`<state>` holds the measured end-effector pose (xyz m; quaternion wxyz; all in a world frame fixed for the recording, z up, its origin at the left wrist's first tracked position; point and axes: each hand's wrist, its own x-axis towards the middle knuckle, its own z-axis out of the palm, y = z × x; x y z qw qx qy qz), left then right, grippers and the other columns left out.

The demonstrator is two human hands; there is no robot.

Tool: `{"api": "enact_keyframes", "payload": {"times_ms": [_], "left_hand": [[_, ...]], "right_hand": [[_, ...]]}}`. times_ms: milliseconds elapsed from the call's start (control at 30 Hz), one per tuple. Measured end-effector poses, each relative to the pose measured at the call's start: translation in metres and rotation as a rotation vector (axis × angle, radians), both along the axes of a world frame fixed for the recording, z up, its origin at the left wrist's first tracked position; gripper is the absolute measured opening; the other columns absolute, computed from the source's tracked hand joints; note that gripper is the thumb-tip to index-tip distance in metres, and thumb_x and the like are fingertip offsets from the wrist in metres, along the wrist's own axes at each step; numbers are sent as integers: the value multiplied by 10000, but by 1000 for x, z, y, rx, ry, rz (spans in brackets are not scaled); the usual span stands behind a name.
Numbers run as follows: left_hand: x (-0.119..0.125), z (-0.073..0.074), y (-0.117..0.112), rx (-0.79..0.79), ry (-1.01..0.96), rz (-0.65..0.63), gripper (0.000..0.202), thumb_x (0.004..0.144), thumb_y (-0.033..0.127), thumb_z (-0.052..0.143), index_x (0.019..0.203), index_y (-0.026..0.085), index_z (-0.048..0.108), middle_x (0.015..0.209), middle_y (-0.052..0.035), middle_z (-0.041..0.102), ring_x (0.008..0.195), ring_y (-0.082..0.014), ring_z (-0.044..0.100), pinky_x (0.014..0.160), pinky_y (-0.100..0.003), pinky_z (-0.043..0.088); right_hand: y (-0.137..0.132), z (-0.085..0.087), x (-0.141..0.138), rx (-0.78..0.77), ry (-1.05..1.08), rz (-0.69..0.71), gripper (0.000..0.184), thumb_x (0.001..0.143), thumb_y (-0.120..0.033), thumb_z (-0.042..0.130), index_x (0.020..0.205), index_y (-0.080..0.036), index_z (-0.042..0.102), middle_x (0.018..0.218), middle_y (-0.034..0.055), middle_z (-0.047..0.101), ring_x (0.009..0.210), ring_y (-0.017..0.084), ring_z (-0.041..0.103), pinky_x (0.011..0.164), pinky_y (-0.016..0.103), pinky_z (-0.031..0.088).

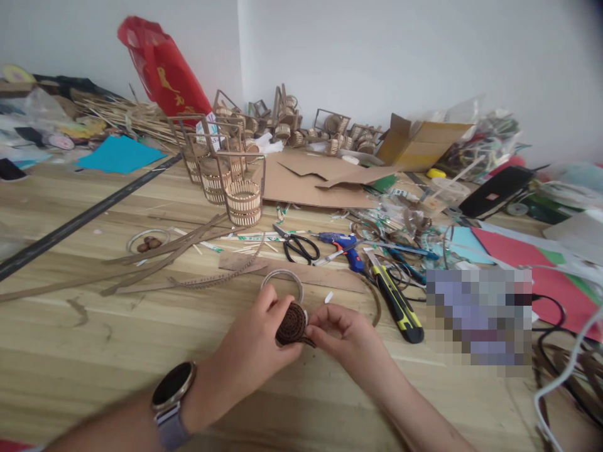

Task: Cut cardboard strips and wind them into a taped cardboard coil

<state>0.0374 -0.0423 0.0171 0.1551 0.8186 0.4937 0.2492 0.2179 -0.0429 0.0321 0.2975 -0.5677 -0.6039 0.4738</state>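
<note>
My left hand (257,336), with a watch (173,384) on its wrist, is closed around a dark brown coil of corrugated cardboard strip (291,324), its spiral face turned up toward me. Pinched at the coil's right side, my right hand (346,339) grips the strip's loose end near the lower edge. Just behind the coil lies a pale ring (284,276) on the table. A small white scrap (328,297) sits beyond my right fingers. To the right lies a yellow and black utility knife (398,301).
Black-handled scissors (300,247) and a blue glue gun (346,246) lie past my hands. Small slatted baskets (243,202) with tall handles stand farther back. Brown strips (174,248) spread left, near a ring holding round brown balls (149,243). Cardboard (315,185) lies behind; a white cable (572,364) runs right.
</note>
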Motion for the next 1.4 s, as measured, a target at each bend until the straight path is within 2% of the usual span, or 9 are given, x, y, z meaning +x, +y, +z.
{"api": "enact_keyframes", "payload": {"times_ms": [200,333,533,767,900,1200,1400], "left_hand": [[-3,0,0,127,-33,-52,439,703,120,671,1124,177,563,960,-55,538,796,-223,632,679,-337,560],[-4,0,-1,187,19,-62,477,736,125,657,1185,190,508,968,-60,542,788,-231,635,659,-342,564],[-3,-3,-4,260,127,-88,548,761,112,655,1261,163,437,965,-78,554,747,-244,642,608,-347,563],[-3,-4,-4,341,217,-106,526,839,177,632,1305,163,388,945,-72,586,716,-224,634,575,-310,543],[-4,-3,-6,358,238,-135,499,872,169,601,1313,152,369,932,-71,607,729,-227,639,593,-311,544],[-4,-5,-7,330,272,-194,554,866,173,629,1349,133,361,926,-84,621,722,-254,642,571,-336,539],[-5,-3,-5,322,242,-182,548,840,164,666,1320,113,407,927,-91,614,719,-259,647,581,-356,561]], "right_hand": [[0,3,4,-41,80,5,160,683,-361,657,663,-207,616,647,-12,664,638,148,584,637,269,444],[0,6,6,-89,201,-46,214,702,-408,687,724,-200,643,647,-19,634,610,138,573,619,269,446],[0,9,4,-144,242,-98,306,679,-469,728,628,-197,597,550,-47,559,501,102,508,531,246,392],[0,11,3,-238,362,-97,340,649,-467,764,607,-191,570,542,-42,622,443,82,504,502,236,409],[0,12,3,-273,397,-88,329,635,-443,773,594,-187,570,556,-27,650,443,91,545,505,243,429],[0,5,2,-307,411,-124,146,591,-280,668,535,-196,562,480,-45,638,389,86,552,446,219,402],[1,8,3,-291,404,-108,215,623,-334,714,547,-190,575,508,-32,642,411,94,554,472,235,419]]}}
